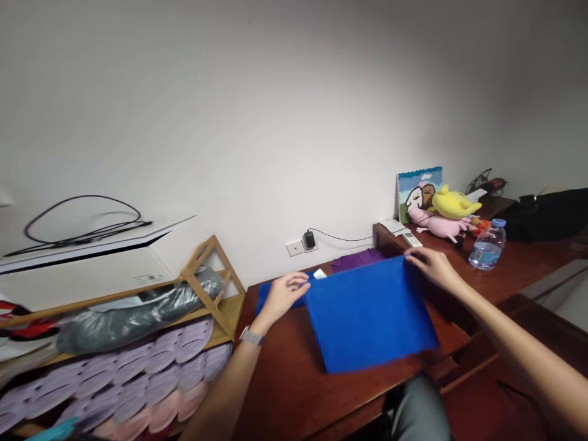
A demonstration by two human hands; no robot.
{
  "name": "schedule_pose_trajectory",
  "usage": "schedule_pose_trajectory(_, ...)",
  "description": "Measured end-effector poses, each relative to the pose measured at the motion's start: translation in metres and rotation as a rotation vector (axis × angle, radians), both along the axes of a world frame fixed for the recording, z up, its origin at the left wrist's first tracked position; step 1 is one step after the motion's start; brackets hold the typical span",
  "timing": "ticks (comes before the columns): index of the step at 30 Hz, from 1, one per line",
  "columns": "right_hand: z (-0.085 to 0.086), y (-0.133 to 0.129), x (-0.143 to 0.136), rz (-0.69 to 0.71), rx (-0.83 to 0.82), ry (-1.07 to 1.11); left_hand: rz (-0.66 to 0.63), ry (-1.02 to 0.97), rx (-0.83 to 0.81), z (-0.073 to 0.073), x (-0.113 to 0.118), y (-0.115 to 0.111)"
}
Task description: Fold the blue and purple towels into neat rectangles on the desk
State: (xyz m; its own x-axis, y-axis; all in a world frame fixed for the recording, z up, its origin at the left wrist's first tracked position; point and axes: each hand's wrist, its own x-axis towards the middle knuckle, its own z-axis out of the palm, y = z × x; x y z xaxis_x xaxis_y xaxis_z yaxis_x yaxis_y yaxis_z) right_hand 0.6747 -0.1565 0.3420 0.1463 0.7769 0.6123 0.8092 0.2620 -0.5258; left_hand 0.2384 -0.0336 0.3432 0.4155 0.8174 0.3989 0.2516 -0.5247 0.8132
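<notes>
In the head view, both hands reach forward over the brown bench [280, 361], spread apart, with a blue cloth [372, 315] stretched between them. The left hand [283, 298] comes up from the near left, a wristwatch [252, 336] on its wrist; its back faces up, and its thumb and fingertips close on the cloth's far left corner. The right hand [432, 267] comes in from the near right on an outstretched forearm that slants to the left, its thumb and fingers pinching the far right corner. The cloth's far edge runs nearly straight from hand to hand, and the panel slopes down toward the near side above the bench; whether its near edge touches the wood cannot be told.

Beyond the left hand lies another piece of blue fabric [265, 296], and a purple cloth [359, 260] lies on the far side of the stretched cloth, near the wall. Right of the right hand stands a water bottle [486, 250]; beyond that hand lies a white remote control [412, 239], near a pink plush toy [438, 225].
</notes>
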Motion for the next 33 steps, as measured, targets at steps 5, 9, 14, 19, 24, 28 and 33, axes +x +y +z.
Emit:
schedule_pose_trajectory(5, 0.031, 0.071, 0.042, -0.155, 0.159, 0.072, 0.14, -0.037, 0.353, 0.031, 0.061, 0.05)
schedule_pose_trajectory(9, -0.001, 0.097, 0.061, -0.232, 0.243, 0.083, 0.19, 0.024, 0.578, 0.001, 0.088, 0.064)
schedule_pose_trajectory(14, -0.12, 0.111, 0.061, -0.327, 0.053, 0.059, 0.139, 0.278, 0.574, -0.119, 0.117, 0.072)
schedule_pose_trajectory(19, -0.246, 0.106, 0.047, -0.527, -0.41, 0.001, -0.008, 0.502, 0.406, -0.244, 0.141, 0.05)
schedule_pose_trajectory(24, -0.312, 0.076, 0.031, -0.49, -0.299, -0.173, 0.138, 0.481, 0.386, -0.291, 0.076, 0.022)
schedule_pose_trajectory(28, -0.308, 0.068, -0.034, -0.21, -0.216, -0.189, 0.351, 0.57, 0.433, -0.298, -0.056, 0.027)
schedule_pose_trajectory(33, -0.269, 0.12, -0.189, 0.236, -0.327, -0.271, 0.626, 0.668, 0.376, -0.306, -0.174, 0.03)
